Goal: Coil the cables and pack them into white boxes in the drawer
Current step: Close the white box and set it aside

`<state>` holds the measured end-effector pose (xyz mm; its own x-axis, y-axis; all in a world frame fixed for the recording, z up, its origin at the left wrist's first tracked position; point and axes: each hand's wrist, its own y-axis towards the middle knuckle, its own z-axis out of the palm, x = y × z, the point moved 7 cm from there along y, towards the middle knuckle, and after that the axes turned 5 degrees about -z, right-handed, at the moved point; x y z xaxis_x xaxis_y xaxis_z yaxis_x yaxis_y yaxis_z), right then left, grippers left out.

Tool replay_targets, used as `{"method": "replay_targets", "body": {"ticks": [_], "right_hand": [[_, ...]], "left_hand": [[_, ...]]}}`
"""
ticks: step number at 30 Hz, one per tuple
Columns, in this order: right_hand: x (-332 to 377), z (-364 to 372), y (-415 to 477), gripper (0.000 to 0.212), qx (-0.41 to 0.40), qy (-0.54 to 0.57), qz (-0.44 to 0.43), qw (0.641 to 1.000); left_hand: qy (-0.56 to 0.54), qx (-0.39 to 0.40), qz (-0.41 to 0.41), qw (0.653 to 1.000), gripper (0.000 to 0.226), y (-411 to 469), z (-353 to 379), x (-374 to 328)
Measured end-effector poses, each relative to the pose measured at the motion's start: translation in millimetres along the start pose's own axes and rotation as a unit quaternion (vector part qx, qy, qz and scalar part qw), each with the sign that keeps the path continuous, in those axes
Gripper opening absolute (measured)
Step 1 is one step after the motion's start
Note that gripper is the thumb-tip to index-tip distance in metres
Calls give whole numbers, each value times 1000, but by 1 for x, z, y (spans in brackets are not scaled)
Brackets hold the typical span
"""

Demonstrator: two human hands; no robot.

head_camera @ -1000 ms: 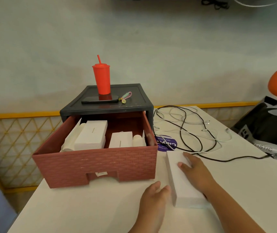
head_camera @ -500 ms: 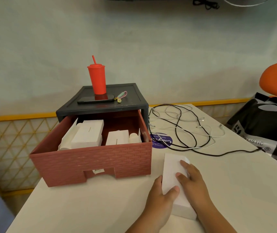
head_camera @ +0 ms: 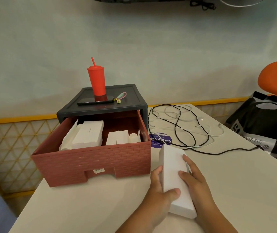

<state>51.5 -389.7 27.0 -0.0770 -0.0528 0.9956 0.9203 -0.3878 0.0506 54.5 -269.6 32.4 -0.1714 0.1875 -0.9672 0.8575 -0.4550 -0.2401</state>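
On a white tabletop (head_camera: 235, 190) set against a pale wall, the left hand (head_camera: 157, 197) curls its thumb over the near end of a long white rectangular cardboard box (head_camera: 173, 165). Its fingers (head_camera: 156, 173) press the box's left side, clamping it. The right hand (head_camera: 199, 185) lies along the opposite edge, fingers fairly straight and slightly spread on the lid. The box lies flat on the table, just right of the pulled-out reddish-brown, brick-patterned plastic drawer (head_camera: 92, 160), where more white boxes (head_camera: 90, 133) sit. Beyond the box, a loose tangle of black and white cables (head_camera: 183, 130) sprawls uncoiled. The box looks light and stiff, with smooth sides that could slip. Holding it by the long sides near the middle seems safest, easing the lid off without crushing the card. The cables look limp yet springy, and are probably best gathered starting from a plug end.
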Motion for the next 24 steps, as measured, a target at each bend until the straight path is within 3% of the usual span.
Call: {"method": "replay_targets", "body": {"ticks": [11, 19, 24], "right_hand": [[97, 31, 5, 43, 7, 41, -81, 996], [121, 59, 26, 41, 34, 24, -71, 997], [115, 85, 48, 16, 62, -28, -60, 996]], "left_hand": [[-84, 19, 57, 995, 78, -30, -39, -78], [-95, -34, 10, 995, 48, -22, -71, -104], [-127, -114, -40, 984, 20, -17, -130, -109]]}}
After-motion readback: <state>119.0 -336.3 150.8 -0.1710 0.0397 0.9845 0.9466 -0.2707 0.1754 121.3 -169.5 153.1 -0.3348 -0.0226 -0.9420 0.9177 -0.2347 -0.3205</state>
